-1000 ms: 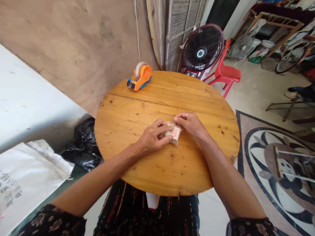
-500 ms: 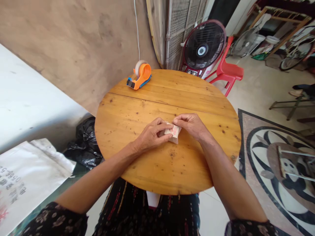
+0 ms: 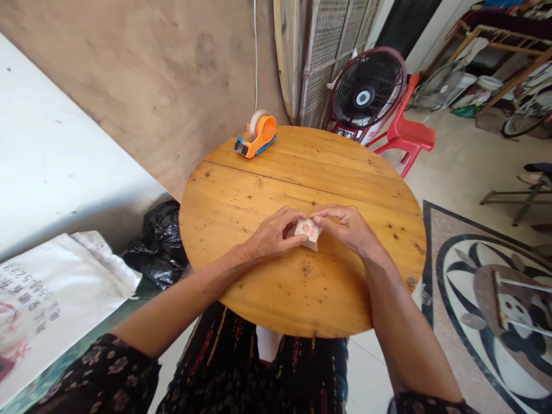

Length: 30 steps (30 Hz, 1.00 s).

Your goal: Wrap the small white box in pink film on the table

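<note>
A small pale box with reddish print rests on the round wooden table, between my hands. My left hand grips it from the left, thumb at the near edge and fingers curled over the far side. At its far right corner, the thumb and index finger of my right hand are pinched together against the box. Whether a loose flap or film sits in that pinch is too small to make out.
An orange tape dispenser stands at the table's far left edge. Beyond the table are a fan and a red chair. A black plastic bag and a white printed sack lie at the left.
The camera view has shifted, moving the scene slightly right. My left fingers have drawn back from the top of the box, showing more of its print. My right hand stays at the far corner.
</note>
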Motion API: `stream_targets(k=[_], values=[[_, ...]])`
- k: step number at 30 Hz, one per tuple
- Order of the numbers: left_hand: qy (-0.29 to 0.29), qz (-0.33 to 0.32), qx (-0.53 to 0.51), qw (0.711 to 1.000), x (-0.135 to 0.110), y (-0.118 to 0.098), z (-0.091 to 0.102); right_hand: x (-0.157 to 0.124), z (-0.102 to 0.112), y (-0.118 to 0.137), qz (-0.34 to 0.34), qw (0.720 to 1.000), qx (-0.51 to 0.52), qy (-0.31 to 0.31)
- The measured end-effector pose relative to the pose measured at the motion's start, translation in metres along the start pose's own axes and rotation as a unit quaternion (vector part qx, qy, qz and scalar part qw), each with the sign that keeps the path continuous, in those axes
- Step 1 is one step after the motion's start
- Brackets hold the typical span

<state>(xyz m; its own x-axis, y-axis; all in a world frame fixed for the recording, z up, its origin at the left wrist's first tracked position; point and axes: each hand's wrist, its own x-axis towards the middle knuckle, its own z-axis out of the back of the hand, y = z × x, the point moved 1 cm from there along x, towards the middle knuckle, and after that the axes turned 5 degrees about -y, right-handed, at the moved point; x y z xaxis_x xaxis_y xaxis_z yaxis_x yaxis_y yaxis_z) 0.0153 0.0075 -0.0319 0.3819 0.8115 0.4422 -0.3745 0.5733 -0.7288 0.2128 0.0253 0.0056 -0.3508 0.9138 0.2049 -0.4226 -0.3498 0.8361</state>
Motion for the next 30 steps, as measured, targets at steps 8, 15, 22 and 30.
stream_targets(k=[8,15,22,30], values=[[0.0,0.032,-0.029,0.999,0.003,0.003,-0.002,-0.008,0.0,0.002,0.133,0.961,-0.241,-0.016],[-0.001,0.051,-0.043,0.998,0.004,0.004,-0.002,-0.014,0.001,0.003,0.189,0.93,-0.315,0.002],[-0.003,0.044,-0.041,0.998,0.005,0.003,-0.001,-0.018,0.004,0.015,0.204,0.937,-0.281,-0.024],[-0.026,0.014,-0.025,0.999,0.001,0.006,-0.003,-0.013,0.019,0.004,0.086,0.963,-0.072,-0.246]])
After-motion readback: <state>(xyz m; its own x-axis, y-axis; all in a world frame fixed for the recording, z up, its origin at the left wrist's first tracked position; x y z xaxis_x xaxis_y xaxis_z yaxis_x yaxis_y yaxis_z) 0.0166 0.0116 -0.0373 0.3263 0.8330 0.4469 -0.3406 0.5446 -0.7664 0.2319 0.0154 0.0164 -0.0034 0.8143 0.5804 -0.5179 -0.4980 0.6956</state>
